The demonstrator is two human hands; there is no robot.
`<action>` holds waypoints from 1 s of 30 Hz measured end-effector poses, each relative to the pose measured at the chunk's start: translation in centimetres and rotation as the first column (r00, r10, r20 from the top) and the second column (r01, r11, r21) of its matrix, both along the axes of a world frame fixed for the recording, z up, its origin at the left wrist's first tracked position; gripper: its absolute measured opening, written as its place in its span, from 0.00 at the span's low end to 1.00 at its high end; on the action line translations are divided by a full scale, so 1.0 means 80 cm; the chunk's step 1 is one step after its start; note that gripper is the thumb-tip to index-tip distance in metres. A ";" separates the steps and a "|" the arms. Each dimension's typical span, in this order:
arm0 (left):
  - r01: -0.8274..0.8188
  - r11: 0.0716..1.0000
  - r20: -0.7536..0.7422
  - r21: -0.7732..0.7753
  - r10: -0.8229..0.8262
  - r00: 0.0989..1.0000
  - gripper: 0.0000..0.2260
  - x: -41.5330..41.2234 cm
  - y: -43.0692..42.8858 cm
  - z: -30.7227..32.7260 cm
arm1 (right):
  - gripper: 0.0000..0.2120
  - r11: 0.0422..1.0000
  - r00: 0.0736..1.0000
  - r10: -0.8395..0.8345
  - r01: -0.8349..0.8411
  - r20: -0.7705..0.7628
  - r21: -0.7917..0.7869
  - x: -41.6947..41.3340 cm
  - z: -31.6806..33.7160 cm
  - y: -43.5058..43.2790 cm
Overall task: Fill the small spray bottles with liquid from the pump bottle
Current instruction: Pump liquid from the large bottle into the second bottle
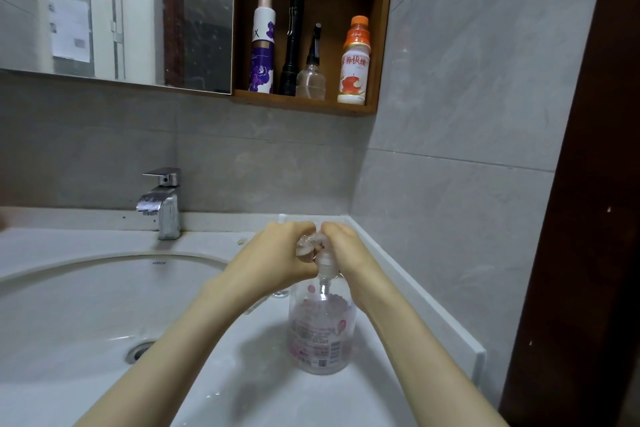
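A clear pump bottle [320, 329] with a pink label stands upright on the white counter, right of the basin. My left hand [277, 253] grips a small clear spray bottle [306, 246] and holds it against the pump's nozzle. My right hand [341, 246] is curled over the pump head [325, 262] from the right. Both hands meet above the bottle and hide most of the small bottle. Little liquid shows in the pump bottle.
The white basin [104, 305] with its drain [138, 350] lies at the left, a chrome tap [162, 201] behind it. A wooden wall shelf [304, 104] holds a purple can, a black torch, a clear spray bottle [311, 73] and an orange drink bottle. A tiled wall stands close at the right.
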State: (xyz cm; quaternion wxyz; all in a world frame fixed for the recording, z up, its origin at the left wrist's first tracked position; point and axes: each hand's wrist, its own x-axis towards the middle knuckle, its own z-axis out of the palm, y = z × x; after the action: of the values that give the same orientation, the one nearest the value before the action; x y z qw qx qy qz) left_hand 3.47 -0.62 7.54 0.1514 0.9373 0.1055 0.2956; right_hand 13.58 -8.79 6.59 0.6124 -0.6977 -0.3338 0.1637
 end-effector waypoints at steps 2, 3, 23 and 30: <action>0.001 1.000 -0.013 -0.006 -0.001 1.000 0.07 0.000 0.000 0.002 | 0.12 1.000 1.000 -0.004 0.004 -0.024 -0.003 0.000 0.000 0.002; 0.004 1.000 -0.020 -0.009 -0.005 1.000 0.08 0.000 0.000 0.004 | 0.14 1.000 0.999 -0.005 0.004 -0.032 -0.010 0.001 0.000 0.002; 0.010 1.000 -0.011 0.019 -0.010 1.000 0.09 -0.003 -0.001 0.004 | 0.16 0.995 0.996 0.087 -0.086 0.004 -0.047 0.005 0.001 0.001; 0.003 1.000 -0.008 0.003 -0.003 1.000 0.11 -0.003 -0.005 -0.001 | 0.11 0.999 0.996 0.008 -0.003 0.090 -0.053 0.015 -0.008 0.005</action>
State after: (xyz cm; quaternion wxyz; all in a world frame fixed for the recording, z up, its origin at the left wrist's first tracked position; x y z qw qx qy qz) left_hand 3.24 -1.01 7.49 0.1502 0.9388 0.1044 0.2920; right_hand 14.80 -8.35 5.99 0.5776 -0.7194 -0.3585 0.1426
